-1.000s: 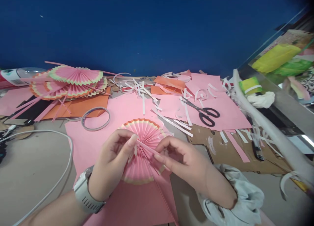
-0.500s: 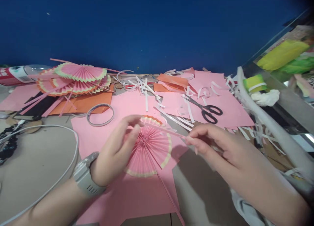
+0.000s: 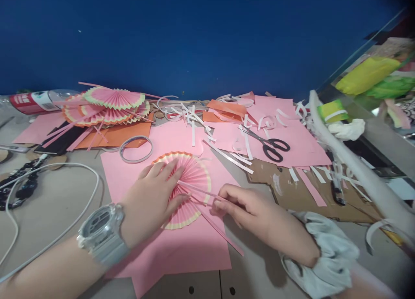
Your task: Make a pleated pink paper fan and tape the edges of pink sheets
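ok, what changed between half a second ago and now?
Left hand opened from its pinch on the pink strip and now spreads palm-down over the left of the pleated fan. Right hand moved in toward the fan and nearer the person, keeping its pinch; the strip's far end now sits near the fan's centre. Unchanged: scissors, grey ring.

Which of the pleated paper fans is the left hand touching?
The front paper fan, beneath the left hand on the pink sheet; the other fans are piled back left.
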Motion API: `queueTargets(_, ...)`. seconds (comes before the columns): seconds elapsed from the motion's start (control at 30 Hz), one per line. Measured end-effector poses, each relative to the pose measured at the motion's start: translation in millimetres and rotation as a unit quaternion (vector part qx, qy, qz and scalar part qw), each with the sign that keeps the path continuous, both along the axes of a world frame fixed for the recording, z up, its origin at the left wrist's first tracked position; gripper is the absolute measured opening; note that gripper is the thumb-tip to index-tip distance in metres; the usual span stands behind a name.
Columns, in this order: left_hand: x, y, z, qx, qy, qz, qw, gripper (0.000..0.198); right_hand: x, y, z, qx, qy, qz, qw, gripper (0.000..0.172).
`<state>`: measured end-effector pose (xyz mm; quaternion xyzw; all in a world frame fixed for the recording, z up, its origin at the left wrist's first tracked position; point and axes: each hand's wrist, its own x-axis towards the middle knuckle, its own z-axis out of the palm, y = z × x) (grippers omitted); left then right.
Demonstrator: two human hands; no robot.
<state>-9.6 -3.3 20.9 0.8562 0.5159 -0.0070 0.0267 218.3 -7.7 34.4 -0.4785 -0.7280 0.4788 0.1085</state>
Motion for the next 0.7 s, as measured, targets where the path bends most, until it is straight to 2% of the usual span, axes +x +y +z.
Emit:
queueTargets(0.1,-7,-3,7.0,-0.003,-0.004,0.0,1.0,0.046,-3,0,-10.3,0.026,-0.026,-0.006,0.999,0.032)
queueTargets(0.17,-14,-1,5.0,0.003,-0.024,-0.018,1.0,0.043,-4,0,-13.4,0.025,-0.022,-0.018,0.999,0.034)
queueTargets(0.3,-29,1,-7.9,-0.03,-0.078,-0.116,0.99,0.043,-2,3,-13.7,-0.001,0.006,-0.041,0.999,0.034)
queueTargets(0.37,-33,-1,-13.8,-0.047,-0.099,-0.147,0.983,0.043,1,5,-12.5,0.011,0.006,-0.05,0.999,0.033)
queueTargets(0.43,-33,-4,-17.6,-0.051,-0.118,-0.147,0.981,0.04,4,8,-10.0,0.046,-0.003,-0.052,0.998,0.032)
queueTargets(0.5,-32,-6,-19.6,-0.053,-0.131,-0.129,0.982,0.04,7,11,-5.9,0.06,-0.013,-0.016,0.998,0.03)
queueTargets(0.6,-30,-7,-20.0,-0.056,-0.147,-0.111,0.981,0.043,11,12,-0.3,0.022,-0.055,0.038,0.998,0.026)
queueTargets(0.7,-34,-4,-18.8,-0.055,-0.159,-0.105,0.98,0.048,17,11,-0.2,0.003,-0.117,0.065,0.991,0.029)
